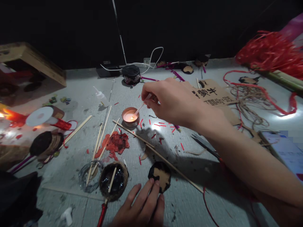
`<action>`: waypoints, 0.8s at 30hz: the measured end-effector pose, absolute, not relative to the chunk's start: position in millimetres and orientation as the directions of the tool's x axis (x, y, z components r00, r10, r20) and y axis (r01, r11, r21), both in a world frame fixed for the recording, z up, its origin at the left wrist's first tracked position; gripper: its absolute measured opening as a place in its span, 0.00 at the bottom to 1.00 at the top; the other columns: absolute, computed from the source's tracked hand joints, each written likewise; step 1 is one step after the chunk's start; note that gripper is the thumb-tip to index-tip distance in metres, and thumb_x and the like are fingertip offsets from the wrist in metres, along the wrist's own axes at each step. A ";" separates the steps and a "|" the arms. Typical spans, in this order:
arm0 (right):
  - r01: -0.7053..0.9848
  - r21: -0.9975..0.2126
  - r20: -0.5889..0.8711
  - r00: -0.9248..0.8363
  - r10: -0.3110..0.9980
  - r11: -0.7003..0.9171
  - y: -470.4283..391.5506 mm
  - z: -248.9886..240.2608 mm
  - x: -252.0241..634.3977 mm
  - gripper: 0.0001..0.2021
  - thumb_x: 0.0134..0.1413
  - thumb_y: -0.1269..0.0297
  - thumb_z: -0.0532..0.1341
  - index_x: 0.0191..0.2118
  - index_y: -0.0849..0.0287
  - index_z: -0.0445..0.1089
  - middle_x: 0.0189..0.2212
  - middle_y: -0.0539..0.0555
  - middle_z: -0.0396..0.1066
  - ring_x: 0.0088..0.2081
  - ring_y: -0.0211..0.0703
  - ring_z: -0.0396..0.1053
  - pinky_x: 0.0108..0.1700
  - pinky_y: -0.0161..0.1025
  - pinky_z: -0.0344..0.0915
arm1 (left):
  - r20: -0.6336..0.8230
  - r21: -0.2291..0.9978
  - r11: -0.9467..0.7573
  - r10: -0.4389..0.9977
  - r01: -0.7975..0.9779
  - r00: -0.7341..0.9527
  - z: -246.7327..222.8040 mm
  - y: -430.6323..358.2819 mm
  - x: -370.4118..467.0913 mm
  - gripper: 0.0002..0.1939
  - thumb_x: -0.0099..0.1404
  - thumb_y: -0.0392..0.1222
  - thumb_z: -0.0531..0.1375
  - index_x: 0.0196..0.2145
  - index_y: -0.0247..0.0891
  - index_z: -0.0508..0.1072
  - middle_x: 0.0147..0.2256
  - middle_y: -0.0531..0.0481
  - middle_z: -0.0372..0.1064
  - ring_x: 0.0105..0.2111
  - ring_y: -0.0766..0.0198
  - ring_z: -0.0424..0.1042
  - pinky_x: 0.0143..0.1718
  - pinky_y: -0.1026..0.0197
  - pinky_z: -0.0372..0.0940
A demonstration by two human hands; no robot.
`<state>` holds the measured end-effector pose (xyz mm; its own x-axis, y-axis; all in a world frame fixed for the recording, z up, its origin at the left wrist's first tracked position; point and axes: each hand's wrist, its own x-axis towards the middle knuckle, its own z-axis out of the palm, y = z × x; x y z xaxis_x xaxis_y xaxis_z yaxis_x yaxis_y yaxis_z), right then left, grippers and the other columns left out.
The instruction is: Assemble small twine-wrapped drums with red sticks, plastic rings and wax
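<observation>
My right hand (163,97) is closed in a pinch on a thin, pale translucent stick that looks like a glue stick (141,108). The stick slants down into a small tealight candle (130,121), its lower tip at the little flame. My left hand (142,208) lies flat on the table with fingers stretched out. Its fingertips touch a round cardboard disc (161,178) with ragged black edges. Just left of that hand lies a round, shiny black piece with a twine rim (114,180) and a red-wrapped stick handle.
Wooden sticks (176,167) and melted red wax (115,143) lie around the candle. At left are a lit red candle (14,116), a spool (40,116) and a dropper bottle (101,96). Scissors (205,145), a phone (281,151) and tangled twine (248,101) are at right.
</observation>
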<state>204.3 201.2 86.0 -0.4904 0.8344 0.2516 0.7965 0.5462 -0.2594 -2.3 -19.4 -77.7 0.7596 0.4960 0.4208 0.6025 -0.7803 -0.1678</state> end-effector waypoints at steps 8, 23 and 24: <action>0.802 -0.275 0.241 -0.476 0.846 0.530 200.9 85.4 202.5 0.11 0.63 0.72 0.61 0.43 0.52 0.80 0.36 0.53 0.81 0.38 0.50 0.74 0.33 0.42 0.50 | 0.420 -0.165 -0.787 0.489 0.594 0.764 -78.3 -19.3 -2.7 0.12 0.78 0.41 0.60 0.56 0.37 0.70 0.72 0.39 0.62 0.78 0.48 0.47 0.79 0.43 0.46; 0.791 -0.277 0.251 -0.488 0.836 0.546 200.1 86.2 202.5 0.11 0.62 0.72 0.61 0.43 0.52 0.79 0.36 0.53 0.81 0.37 0.50 0.72 0.32 0.43 0.50 | 0.419 -0.164 -0.796 0.478 0.582 0.772 -77.0 -22.0 -3.3 0.10 0.80 0.41 0.58 0.55 0.37 0.71 0.67 0.42 0.69 0.75 0.53 0.56 0.81 0.43 0.39; 0.788 -0.280 0.252 -0.491 0.834 0.548 200.3 85.9 202.3 0.11 0.62 0.72 0.61 0.43 0.53 0.79 0.36 0.53 0.81 0.37 0.49 0.72 0.33 0.43 0.51 | 0.417 -0.164 -0.795 0.480 0.584 0.771 -76.9 -22.3 -3.4 0.10 0.79 0.40 0.58 0.55 0.37 0.71 0.67 0.42 0.69 0.75 0.53 0.56 0.81 0.44 0.40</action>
